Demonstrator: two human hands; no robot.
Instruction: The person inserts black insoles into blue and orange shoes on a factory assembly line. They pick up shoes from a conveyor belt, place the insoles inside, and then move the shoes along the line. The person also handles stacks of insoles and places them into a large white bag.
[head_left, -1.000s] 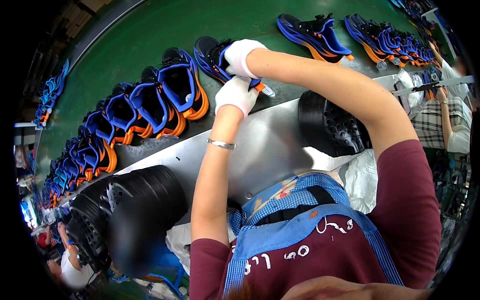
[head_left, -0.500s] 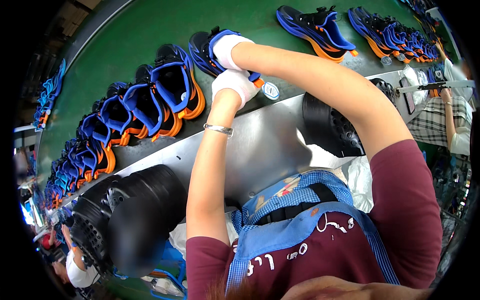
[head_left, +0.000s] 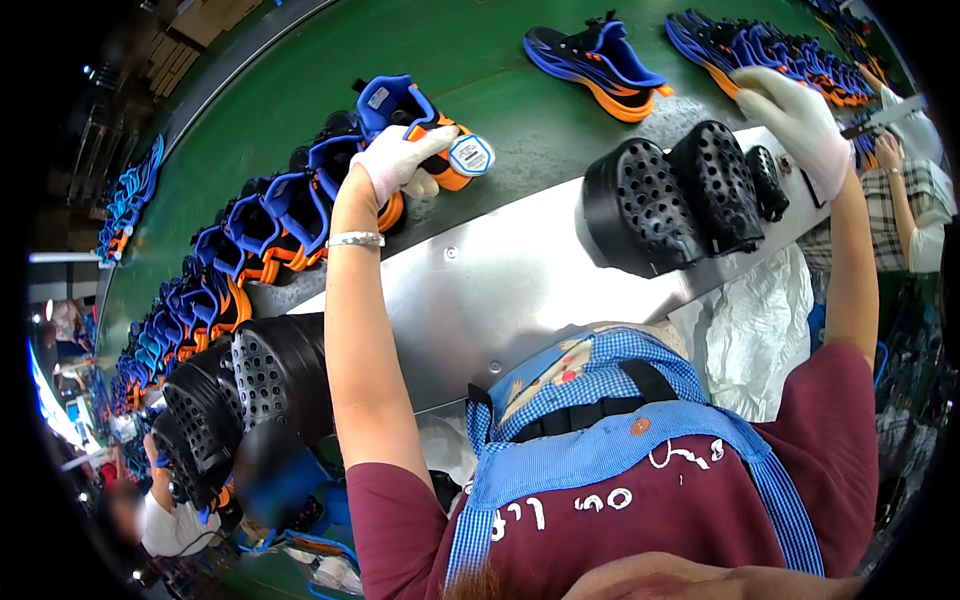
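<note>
Free green belt (head_left: 495, 75) between left hand (head_left: 395, 162) and lone shoe (head_left: 590, 68), bare metal ledge (head_left: 480, 290), black perforated forms (head_left: 640, 205) crowding both ends

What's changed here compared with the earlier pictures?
The white-gloved right hand has let go of the black, blue and orange sports shoe and swung right, near the right-hand row of matching shoes. The white-gloved left hand remains at the shoe's heel; that shoe is now closer to the left-hand row of matching shoes. The lone matching shoe between stayed put.
</note>
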